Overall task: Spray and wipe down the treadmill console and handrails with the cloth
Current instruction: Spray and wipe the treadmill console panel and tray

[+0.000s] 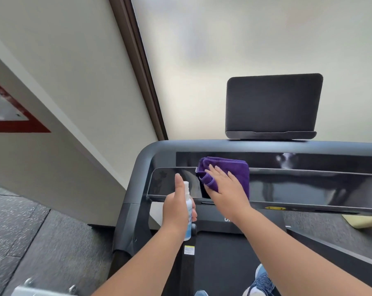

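Shoes in blue knit stand nearest, on the dark treadmill belt below the console. Just short of the console, at its left end, the left hand holds a small white spray bottle upright, fingers curled round the body and thumb lying straight up along the side toward the nozzle, which reaches the console's near edge. To the right of the bottle, the right hand lies flat on a folded purple cloth, fingers spread and straight, pressing it onto the glossy black console panel; the cloth covers the panel's left-centre part and its far edge overlaps the narrower dark strip behind. A grey handrail frame curves round the console's left corner and runs down toward the belt. Beyond the console, on its top ledge and to the right, a dark blank screen stands upright. Behind that is a pale frosted window with a brown frame, and left of the console a speckled grey floor.
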The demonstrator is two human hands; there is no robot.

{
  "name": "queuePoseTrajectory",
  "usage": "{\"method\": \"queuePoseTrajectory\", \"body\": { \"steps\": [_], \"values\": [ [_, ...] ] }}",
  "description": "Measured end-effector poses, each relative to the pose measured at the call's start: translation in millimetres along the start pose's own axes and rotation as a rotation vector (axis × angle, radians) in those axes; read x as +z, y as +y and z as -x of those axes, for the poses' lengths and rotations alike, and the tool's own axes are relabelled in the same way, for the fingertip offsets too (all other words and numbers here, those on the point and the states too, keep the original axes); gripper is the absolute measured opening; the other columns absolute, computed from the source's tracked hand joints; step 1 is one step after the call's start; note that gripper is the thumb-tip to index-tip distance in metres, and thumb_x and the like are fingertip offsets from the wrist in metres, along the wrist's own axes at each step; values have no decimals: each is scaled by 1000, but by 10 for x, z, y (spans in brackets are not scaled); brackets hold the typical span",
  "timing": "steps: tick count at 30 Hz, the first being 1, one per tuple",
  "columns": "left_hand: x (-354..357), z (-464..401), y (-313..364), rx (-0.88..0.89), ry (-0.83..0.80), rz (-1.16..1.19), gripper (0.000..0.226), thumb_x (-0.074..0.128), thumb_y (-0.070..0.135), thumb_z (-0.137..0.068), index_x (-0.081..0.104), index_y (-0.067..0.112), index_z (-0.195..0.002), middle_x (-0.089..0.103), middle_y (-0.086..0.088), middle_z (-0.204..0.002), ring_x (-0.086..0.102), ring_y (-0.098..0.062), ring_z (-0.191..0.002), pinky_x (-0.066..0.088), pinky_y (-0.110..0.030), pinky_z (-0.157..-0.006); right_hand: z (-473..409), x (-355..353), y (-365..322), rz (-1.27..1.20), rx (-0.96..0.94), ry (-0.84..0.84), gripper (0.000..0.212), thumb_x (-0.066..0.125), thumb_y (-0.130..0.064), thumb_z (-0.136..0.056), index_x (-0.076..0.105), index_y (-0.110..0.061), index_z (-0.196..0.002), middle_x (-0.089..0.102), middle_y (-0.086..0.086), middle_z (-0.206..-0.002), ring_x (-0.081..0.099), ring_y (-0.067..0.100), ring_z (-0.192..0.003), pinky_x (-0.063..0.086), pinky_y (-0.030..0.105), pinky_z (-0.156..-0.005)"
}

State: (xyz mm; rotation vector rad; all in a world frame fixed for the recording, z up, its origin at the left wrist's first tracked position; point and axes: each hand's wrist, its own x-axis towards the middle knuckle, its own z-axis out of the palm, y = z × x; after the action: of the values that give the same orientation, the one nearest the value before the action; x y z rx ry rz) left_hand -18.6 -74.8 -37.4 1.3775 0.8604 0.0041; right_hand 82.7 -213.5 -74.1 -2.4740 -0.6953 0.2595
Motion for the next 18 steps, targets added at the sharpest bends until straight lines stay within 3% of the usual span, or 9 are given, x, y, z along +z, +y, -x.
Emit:
{"method": "queuePoseTrajectory", "body": {
  "steps": [5,10,14,18],
  "values": [
    [39,12,-25,-25,-44,-13,93,34,98,-73,55,7,-72,55,-8,-58,54,-19,-44,52,-27,-48,545,-30,161,33,-24,37,57,53,-40,-104,35,-39,-158,15,-29,-165,1,-14,-151,1,25,-127],
    [-7,22,15,-60,-95,-34,90,34,96,-78,51,9,-65,55,-10,-57,52,-19,-43,50,-21,-45,662,-119,375,104,181,168,63,57,-34,-102,33,-31,-161,19,-16,-169,11,1,-157,8,34,-130],
    [-126,34,30,-103,-163,-42,88,40,99,-76,54,15,-52,56,-9,-54,54,-20,-43,53,-23,-49,379,-238,442,216,401,261,63,44,-41,-105,27,-23,-163,16,-6,-173,12,12,-159,11,41,-129],
    [-261,26,43,-112,-132,-86,89,45,101,-74,55,16,-47,60,-10,-55,59,-21,-46,58,-30,-59,56,-227,290,208,555,271,68,33,-51,-105,21,-22,-165,9,-3,-174,8,15,-160,9,45,-128]
  ]
}}
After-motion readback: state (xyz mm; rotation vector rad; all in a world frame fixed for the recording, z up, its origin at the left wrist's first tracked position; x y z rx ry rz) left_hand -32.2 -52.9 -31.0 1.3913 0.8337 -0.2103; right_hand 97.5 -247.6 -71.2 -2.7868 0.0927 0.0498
